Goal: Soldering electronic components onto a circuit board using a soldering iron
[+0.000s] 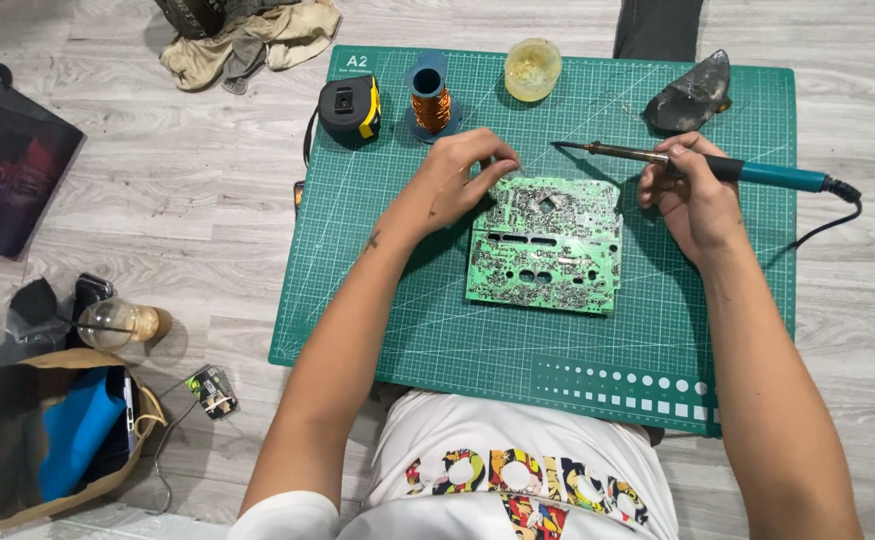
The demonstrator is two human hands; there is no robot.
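While the left hand [461, 170] pinches the circuit board [546, 245], the right hand [693, 195] grips a soldering iron [718, 168]; paper bag [18, 455] holds blue sheet [76, 430].

Along the far edge of the green cutting mat [438, 340] stand a black-and-yellow tape measure [350, 108], a spool of copper wire [430, 98], a pale yellowish dish [533, 69] and a grey lump, possibly a rag [691, 95]. Left of the mat lie a beige cloth [258, 40], a dark flat case [8, 165], a clear round cup [118, 322] and a brown bag [53, 440].
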